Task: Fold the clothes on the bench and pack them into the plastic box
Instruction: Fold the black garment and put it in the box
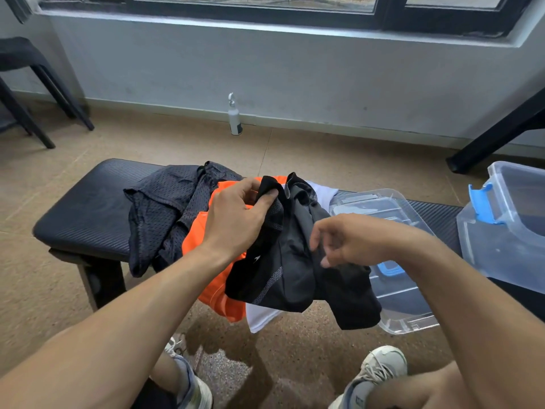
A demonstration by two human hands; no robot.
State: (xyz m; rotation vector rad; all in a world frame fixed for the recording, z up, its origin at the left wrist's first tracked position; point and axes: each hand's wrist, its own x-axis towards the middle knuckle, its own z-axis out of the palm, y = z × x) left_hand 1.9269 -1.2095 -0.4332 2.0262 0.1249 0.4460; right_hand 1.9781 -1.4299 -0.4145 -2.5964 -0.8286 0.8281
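While left hand [236, 215] pinches black garment [292, 261], plastic box [501, 243] holds nothing.

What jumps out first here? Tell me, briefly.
The left hand pinches a black garment lifted mid-frame, with the right hand beside it. Under it, an orange garment glows against the black bench. A clear plastic box sits at right.

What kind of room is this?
Probably a gym or changing room: a padded black bench holds sports clothes such as a mesh shirt, and a water bottle stands by the wall.
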